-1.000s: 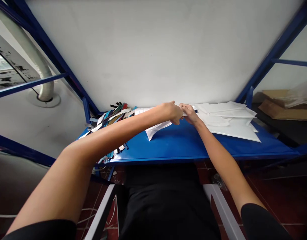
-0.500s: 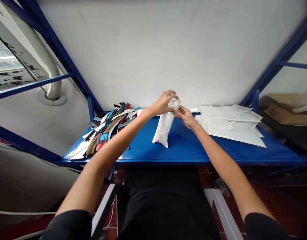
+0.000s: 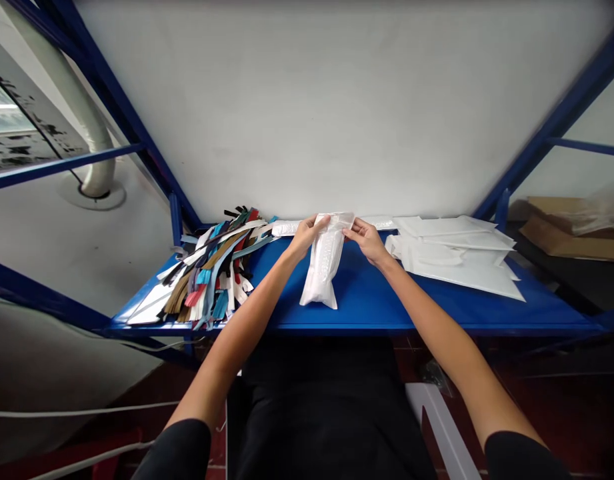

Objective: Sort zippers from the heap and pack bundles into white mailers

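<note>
A white plastic bag (image 3: 325, 267), filled out and narrow, stands slanted over the blue table with its lower end near the tabletop. My left hand (image 3: 307, 235) grips its upper left edge, thumb across the front. On the opposite side my right hand (image 3: 365, 238) pinches the top right edge between thumb and fingers. The bag's top is spread flat between both hands. What lies inside is blurred by the milky plastic. Left of my left forearm lies a heap of colourful zippers (image 3: 211, 273).
White flat bags (image 3: 461, 257) are stacked on the right of the blue table (image 3: 371, 300). Long white wrapped packs (image 3: 285, 228) lie along the back against the pale wall (image 3: 311, 120). Blue frame posts (image 3: 137, 127) rise at both sides. An open cardboard box (image 3: 567, 233) sits far right.
My hands have come down and toward me at the bag's top. The bunched top is now spread flat, and my left hand has moved from over it to its left edge.
</note>
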### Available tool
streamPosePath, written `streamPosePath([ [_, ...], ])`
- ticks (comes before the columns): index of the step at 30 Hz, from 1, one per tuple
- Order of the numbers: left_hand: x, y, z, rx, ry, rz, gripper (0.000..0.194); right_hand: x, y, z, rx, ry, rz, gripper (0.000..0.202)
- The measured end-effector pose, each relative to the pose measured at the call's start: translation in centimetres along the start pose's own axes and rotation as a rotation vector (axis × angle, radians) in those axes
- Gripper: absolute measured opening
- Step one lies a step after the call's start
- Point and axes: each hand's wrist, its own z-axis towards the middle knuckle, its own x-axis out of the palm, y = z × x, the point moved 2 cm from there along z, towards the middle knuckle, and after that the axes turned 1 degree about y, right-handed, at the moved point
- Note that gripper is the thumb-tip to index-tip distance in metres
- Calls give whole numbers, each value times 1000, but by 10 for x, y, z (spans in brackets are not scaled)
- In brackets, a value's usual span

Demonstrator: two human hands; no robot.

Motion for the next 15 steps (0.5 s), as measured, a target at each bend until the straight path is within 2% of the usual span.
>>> streamPosePath([
  [4,-4,-2,2,81,-113,38,56,7,3,-2,1,-24,-52,42],
  [8,-11,-2,2,148,-278,100,66,13,4,-4,-25,-57,-114,43],
  [10,-14,-5,1,195,-300,117,63,12,5,-4,-42,-101,-145,37],
  [12,-16,-10,-1,206,-209,113,56,7,6,-5,-74,-163,-142,31],
  [15,-17,-16,-6,161,61,106,60,-2,9,-5,-90,-172,-74,28],
])
